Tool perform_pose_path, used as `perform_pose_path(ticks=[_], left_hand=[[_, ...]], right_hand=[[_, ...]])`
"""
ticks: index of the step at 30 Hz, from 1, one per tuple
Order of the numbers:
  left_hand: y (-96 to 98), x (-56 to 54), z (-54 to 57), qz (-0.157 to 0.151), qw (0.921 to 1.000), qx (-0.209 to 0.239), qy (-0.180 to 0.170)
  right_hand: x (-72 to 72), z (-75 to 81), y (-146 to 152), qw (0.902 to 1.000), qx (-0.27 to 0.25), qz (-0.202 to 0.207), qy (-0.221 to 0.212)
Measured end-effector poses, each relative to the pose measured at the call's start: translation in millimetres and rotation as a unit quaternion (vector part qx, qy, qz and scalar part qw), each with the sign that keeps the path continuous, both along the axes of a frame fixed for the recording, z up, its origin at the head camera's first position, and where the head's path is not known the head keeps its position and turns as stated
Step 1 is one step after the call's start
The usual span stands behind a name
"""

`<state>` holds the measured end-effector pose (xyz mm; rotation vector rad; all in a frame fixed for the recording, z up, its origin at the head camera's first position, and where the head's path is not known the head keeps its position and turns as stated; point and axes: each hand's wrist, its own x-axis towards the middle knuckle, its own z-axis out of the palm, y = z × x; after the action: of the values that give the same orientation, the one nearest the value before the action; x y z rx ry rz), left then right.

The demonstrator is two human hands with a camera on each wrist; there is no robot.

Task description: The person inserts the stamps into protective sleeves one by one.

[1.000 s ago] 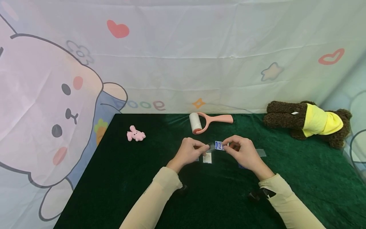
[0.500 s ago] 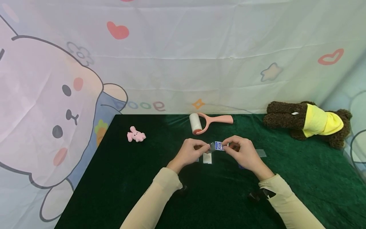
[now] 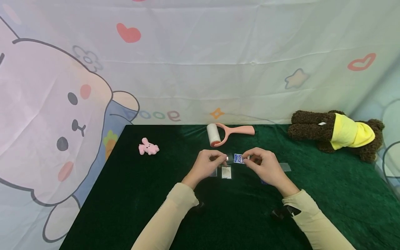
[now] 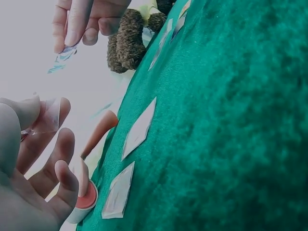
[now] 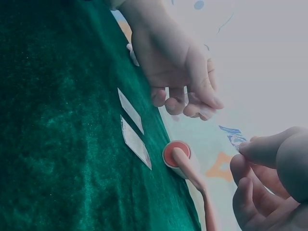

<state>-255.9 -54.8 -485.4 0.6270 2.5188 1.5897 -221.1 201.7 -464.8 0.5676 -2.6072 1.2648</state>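
Observation:
My left hand (image 3: 206, 165) pinches a small clear plastic sleeve (image 4: 49, 115) between thumb and index finger, with the other fingers loosely bent. Facing it, my right hand (image 3: 265, 166) grips a small blue-and-white patterned card (image 3: 238, 158) by its right edge between thumb and fingertips. The sleeve's free end points at the card; in the left wrist view a gap shows between them. Below the hands, two small flat pieces lie side by side on the green cloth: a pale one in a clear cover (image 3: 226, 172) and another (image 3: 214, 173) partly hidden by my left hand.
A lint roller (image 3: 214, 134) with a pink handle lies at the back. A small pink plush (image 3: 148, 147) lies left, a brown teddy bear (image 3: 315, 130) in yellow at right. Beside my right hand are a clear flat sleeve (image 3: 285, 167) and a mostly hidden blue piece (image 3: 264, 181).
My left hand has drawn slightly left and up with the sleeve, uncovering more of the flat piece beneath. My right hand and the card have barely moved.

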Motion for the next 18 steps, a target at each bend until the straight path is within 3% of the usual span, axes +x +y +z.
perform_pose_path(ticks=[8, 18], left_hand=[[-1.6, -0.3, -0.8, 0.019, 0.9998, 0.002, 0.001], [-1.9, -0.8, -1.9, 0.010, 0.9998, 0.019, 0.001]], right_hand=[[-0.2, 0.3, -0.3, 0.9996, -0.014, -0.005, 0.025], [-1.1, 1.6, -1.6, 0.9993, -0.017, -0.013, 0.030]])
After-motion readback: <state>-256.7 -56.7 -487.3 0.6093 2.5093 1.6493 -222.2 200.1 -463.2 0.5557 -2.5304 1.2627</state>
